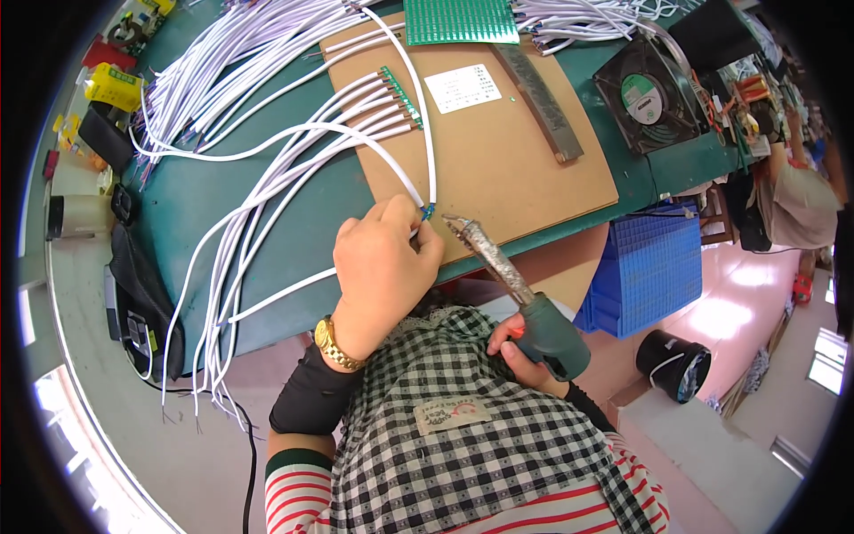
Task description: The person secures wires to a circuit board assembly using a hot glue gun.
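My left hand (389, 254) is closed in a pinch near the front edge of the cardboard, holding a white cable (285, 295) close to its end. At the fingertips is a small green circuit board (429, 212), where another white cable (431, 133) meets it. What lies inside the fist is mostly hidden. In my right hand (520, 358) is a soldering iron (507, 271) with a dark green handle, its tip just right of the small board, apparently apart from it. Farther back on the cardboard (534, 205) lies a green board strip (400, 96) with several white cables joined along it.
Bundles of white cables (222, 71) cover the back left of the green table (169, 249). On the cardboard are a green board panel (461, 21), a white label (463, 89) and a dark metal bar (543, 107). A fan (648, 93) stands right, above blue crates (645, 267).
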`<action>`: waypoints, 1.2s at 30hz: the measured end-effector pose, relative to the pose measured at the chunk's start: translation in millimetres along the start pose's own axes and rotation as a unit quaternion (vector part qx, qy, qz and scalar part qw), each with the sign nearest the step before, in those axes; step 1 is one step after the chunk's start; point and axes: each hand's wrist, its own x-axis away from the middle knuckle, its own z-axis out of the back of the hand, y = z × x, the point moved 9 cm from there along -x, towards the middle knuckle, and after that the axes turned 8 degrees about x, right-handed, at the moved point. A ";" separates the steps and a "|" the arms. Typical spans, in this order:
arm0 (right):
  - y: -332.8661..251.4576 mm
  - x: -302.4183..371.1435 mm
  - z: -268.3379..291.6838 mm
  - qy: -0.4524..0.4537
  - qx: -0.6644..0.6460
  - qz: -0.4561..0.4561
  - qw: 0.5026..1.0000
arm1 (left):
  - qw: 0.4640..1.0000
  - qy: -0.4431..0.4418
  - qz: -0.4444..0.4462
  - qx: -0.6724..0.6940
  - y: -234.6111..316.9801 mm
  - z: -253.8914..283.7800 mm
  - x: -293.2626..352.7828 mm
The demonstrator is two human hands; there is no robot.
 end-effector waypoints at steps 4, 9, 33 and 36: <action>-2.7 -4.7 -4.2 0.007 0.028 -0.060 0.998 | 1.000 -0.019 0.024 0.007 -1.4 -0.9 -1.8; -1.7 -8.2 -1.7 0.021 0.038 -0.071 0.997 | 0.998 -0.037 0.046 0.019 -2.9 -3.2 -4.4; 28.2 -4.6 -3.7 -0.039 0.027 -0.037 0.998 | 0.997 -0.053 0.052 -0.004 1.7 -4.4 -6.9; 30.5 -6.7 -1.6 0.025 -0.021 -0.058 0.998 | 0.996 -0.061 0.061 -0.012 1.0 -5.0 -7.0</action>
